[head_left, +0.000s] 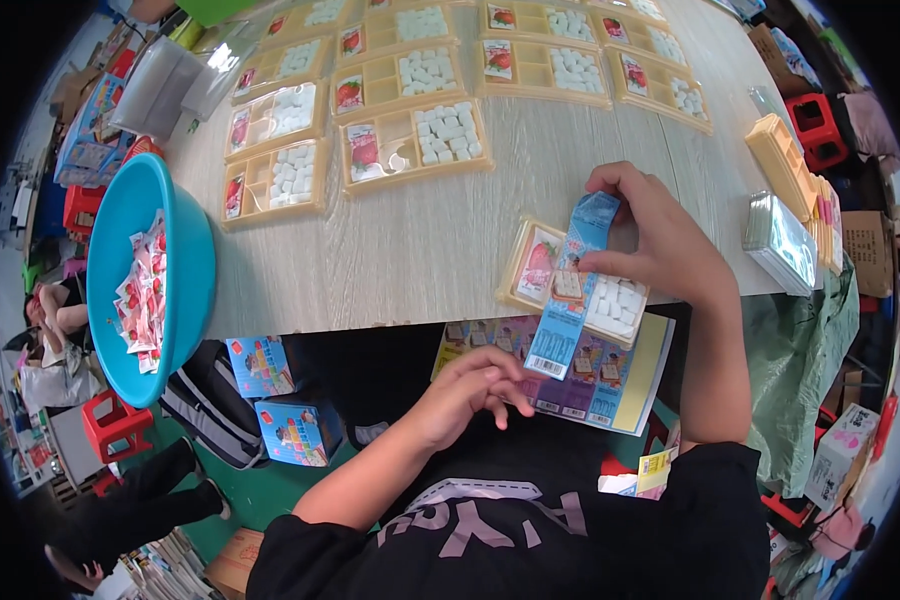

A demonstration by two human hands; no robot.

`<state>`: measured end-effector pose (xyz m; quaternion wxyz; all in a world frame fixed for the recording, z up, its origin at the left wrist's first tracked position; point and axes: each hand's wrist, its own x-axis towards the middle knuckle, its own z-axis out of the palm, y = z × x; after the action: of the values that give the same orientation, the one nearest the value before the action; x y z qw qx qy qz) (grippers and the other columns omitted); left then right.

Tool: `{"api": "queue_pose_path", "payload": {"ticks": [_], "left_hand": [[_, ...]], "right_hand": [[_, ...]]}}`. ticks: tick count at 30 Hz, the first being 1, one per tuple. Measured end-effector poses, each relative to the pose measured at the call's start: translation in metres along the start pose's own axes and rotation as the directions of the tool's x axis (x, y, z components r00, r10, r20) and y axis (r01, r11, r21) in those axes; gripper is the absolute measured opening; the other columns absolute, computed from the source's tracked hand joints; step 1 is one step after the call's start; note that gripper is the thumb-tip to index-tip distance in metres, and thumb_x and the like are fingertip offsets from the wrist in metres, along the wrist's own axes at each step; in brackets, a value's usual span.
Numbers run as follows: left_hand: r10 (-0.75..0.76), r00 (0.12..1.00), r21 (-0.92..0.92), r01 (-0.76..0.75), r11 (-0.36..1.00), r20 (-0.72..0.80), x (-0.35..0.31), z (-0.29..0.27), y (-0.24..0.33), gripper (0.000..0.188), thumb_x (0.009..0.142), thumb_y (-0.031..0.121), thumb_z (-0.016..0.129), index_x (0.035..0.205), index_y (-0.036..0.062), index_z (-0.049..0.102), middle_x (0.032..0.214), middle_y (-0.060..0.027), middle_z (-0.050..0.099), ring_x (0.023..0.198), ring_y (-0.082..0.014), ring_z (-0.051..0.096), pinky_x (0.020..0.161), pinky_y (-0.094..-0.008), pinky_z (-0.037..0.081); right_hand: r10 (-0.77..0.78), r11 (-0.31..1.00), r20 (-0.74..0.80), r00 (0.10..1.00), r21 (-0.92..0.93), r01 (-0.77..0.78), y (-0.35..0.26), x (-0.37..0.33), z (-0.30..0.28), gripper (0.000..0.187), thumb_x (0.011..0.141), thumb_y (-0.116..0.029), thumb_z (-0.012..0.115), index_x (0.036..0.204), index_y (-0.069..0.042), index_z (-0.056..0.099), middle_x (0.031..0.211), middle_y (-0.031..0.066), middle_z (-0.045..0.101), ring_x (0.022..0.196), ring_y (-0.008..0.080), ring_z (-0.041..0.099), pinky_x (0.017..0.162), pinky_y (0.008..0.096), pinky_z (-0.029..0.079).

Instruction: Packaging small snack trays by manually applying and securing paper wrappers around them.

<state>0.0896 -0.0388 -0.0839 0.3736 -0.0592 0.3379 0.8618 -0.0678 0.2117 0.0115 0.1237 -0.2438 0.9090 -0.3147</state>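
Between the thumb and fingers of my right hand (655, 235) is the top end of a blue printed cardboard strip (562, 330). It slants across a cream plastic tray (512, 292) near the table's front edge. On the strip's left the tray shows a strawberry sachet (538, 262); on its right, small white pieces (616, 306). My left hand (475, 392) hovers just left of the strip's lower end, fingers loosely bent and apart, holding nothing. Beneath that end, below the table edge, lies a sheet of printed strips (625, 395) in several colours.
Rows of filled cream trays (417, 150) cover the table's far side. A turquoise basin (195, 270) of strawberry sachets (145, 290) stands left. At right are stacked clear lids (778, 245) and cream trays (778, 165). Printed blue boxes (292, 430) sit below the table.
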Motion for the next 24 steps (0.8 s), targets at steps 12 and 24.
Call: {"api": "queue_pose_path", "payload": {"ticks": [12, 24], "left_hand": [[0.292, 0.876, 0.168, -0.244, 0.955, -0.385, 0.023, 0.039, -0.002, 0.041, 0.093, 0.017, 0.067, 0.124, -0.0035, 0.050, 0.114, -0.0107, 0.063, 0.102, -0.0141, 0.061, 0.089, -0.0312, 0.050], [0.302, 0.953, 0.359, -0.290, 0.887, 0.023, -0.016, 0.026, 0.015, 0.030, 0.078, 0.018, 0.079, 0.091, -0.0045, 0.066, 0.088, -0.0115, 0.067, 0.081, -0.0201, 0.063, 0.075, -0.0321, 0.050]], "right_hand": [[-0.157, 0.988, 0.035, 0.987, 0.013, 0.157, -0.021, -0.029, 0.029, 0.068, 0.064, -0.027, 0.089, 0.116, -0.006, 0.050, 0.110, 0.0083, 0.053, 0.099, 0.0251, 0.051, 0.085, 0.0331, 0.046], [-0.023, 0.349, 0.070, 0.997, 0.936, -0.058, -0.047, -0.079, 0.089, 0.019, 0.088, 0.000, 0.065, 0.097, -0.003, 0.049, 0.090, 0.0092, 0.061, 0.081, 0.0136, 0.058, 0.071, 0.0264, 0.046]]}}
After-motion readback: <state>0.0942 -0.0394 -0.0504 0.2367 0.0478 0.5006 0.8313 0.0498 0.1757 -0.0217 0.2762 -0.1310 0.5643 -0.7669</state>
